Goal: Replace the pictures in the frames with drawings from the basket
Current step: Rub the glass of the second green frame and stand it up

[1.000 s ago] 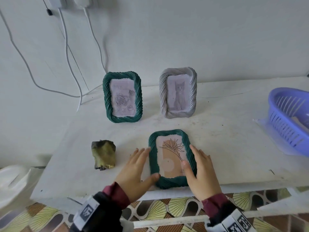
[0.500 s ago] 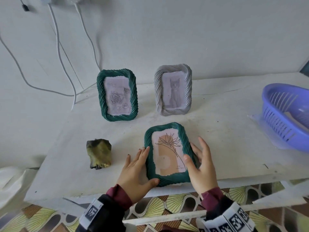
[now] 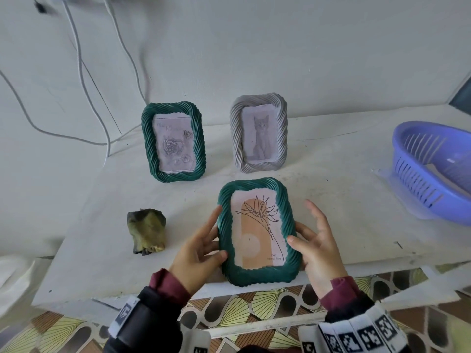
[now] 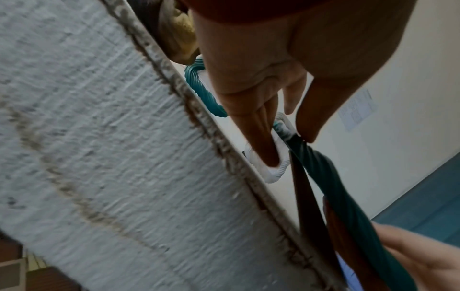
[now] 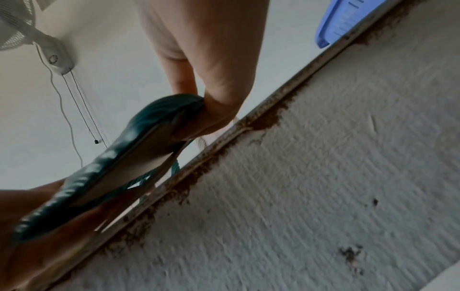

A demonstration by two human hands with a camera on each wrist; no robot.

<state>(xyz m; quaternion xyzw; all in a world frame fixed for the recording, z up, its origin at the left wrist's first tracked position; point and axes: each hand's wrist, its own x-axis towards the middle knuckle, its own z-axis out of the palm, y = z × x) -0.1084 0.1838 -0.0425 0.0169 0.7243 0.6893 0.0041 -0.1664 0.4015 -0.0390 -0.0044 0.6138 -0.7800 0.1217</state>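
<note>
A dark green twisted frame (image 3: 286, 207) with a line-drawn plant on orange is held tilted above the white table's front edge (image 3: 102, 271). My left hand (image 3: 201, 248) grips its left side, thumb on the lower front. On the right side my right hand (image 3: 318, 247) pinches the rim, thumb in front and some fingers spread. The right wrist view shows the right hand (image 5: 199, 102) clamped on the frame's corner (image 5: 112, 157). At the back stand a green frame with a rose drawing (image 3: 173, 141) and a grey frame with a cat drawing (image 3: 258, 132).
A purple slatted basket (image 3: 418, 179) with paper inside sits at the table's right end. A crumpled olive-green wad (image 3: 147, 231) lies left of my hands. White cables (image 3: 79, 62) hang down the wall behind. Patterned floor tiles show below the table edge.
The green frame lay flat on the table with my hands beside it. Both hands have taken hold of it and raised it, tilting it toward me.
</note>
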